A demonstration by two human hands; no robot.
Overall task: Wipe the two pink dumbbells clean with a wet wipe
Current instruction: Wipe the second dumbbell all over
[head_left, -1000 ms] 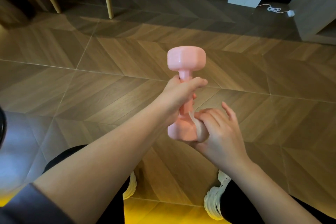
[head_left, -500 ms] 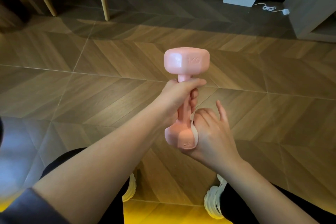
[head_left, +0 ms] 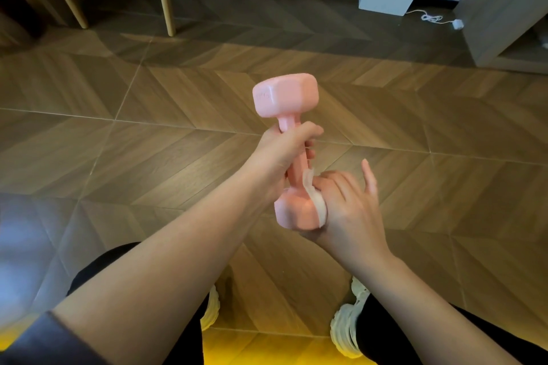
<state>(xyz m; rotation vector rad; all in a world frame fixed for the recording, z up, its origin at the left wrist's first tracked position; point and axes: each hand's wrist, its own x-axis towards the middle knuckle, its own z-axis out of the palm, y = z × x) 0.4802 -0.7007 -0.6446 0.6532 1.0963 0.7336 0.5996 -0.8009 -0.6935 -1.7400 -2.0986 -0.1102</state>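
My left hand (head_left: 284, 151) grips the handle of the glossy pink dumbbell with blocky heads (head_left: 284, 98), holding it upright in the air above the brown herringbone wood floor (head_left: 148, 142). My right hand (head_left: 344, 204) cups the lower head, fingers curled, pressing the thin white wet wipe (head_left: 315, 204) against its side, one finger sticking straight up.

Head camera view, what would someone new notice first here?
The pink dumbbell stands out first, held nearly upright at mid-frame above the wooden floor. The left hand grips its handle, and the right hand holds a wet wipe against its lower head.
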